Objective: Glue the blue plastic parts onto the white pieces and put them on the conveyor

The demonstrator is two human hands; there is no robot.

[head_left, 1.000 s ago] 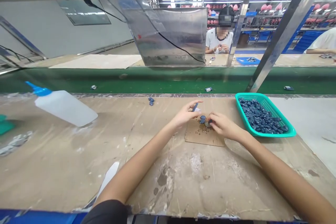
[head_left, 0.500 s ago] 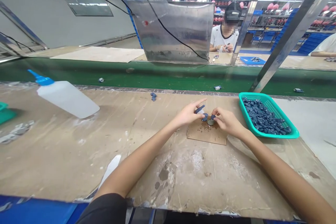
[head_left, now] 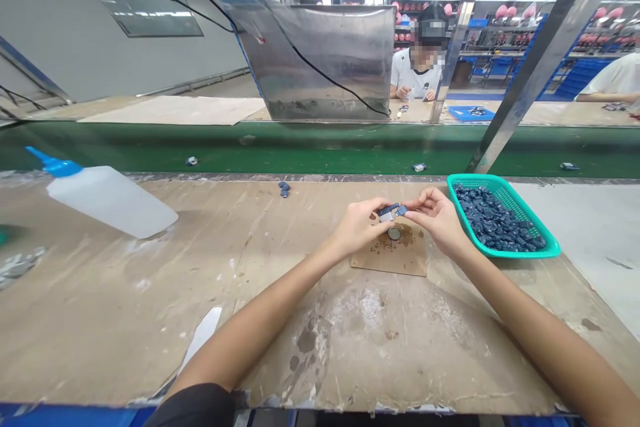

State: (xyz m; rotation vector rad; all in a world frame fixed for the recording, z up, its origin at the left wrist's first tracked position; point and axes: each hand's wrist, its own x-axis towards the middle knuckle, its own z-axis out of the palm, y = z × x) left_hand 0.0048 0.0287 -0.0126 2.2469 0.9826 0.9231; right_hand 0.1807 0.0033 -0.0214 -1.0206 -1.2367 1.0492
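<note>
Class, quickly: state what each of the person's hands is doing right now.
Left hand: closed on a small dark blue plastic part.
Right hand: pinching a second small blue piece.

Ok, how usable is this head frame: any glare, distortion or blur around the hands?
Head view: even overhead light, soft shadows. Wide-angle bending tilts the metal posts. Glare streaks the clear panel. Left hand and right hand are sharp, but the small blue part lacks detail.

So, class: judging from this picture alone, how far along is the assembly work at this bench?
Done: two small blue parts lie at the bench's far edge, and more ride on the green conveyor; whether they are finished is unclear. In hand: the left hand and right hand bring a small blue piece together above a cardboard pad. Left: the teal basket holds many blue parts.
</note>
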